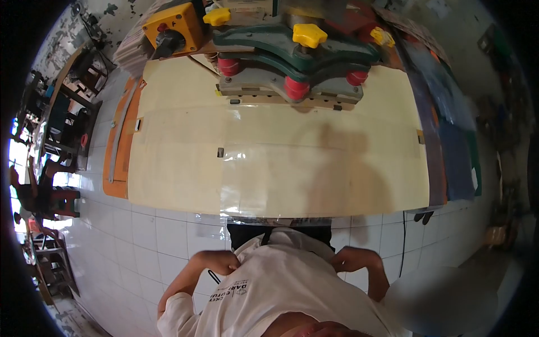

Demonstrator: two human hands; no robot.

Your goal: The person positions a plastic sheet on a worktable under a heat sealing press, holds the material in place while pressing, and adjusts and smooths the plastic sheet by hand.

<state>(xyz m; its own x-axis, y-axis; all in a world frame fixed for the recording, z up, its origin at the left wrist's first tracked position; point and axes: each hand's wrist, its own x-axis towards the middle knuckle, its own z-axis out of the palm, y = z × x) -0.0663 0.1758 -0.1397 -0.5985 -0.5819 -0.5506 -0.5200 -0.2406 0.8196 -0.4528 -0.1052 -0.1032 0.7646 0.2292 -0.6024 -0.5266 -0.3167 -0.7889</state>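
My left hand [224, 262] is at the waist, on the left side of the view, its fingers closed against the white shirt [292, 275]. On the other side of the waist, my right hand [345, 259] is likewise closed at the shirt's edge. Both seem to pinch the shirt fabric. In front of the body lies a wide, cream-covered table [269, 168] with clear tape down its middle. At its far edge stands a green and grey machine [292, 62] with yellow star knobs and red rollers.
An orange control box [174, 31] with a black knob sits at the far left of the table. An orange board [119, 146] lies along the left edge. Blue and dark sheets [455, 146] hang at the right. A black cable [403, 247] runs over the tiled floor.
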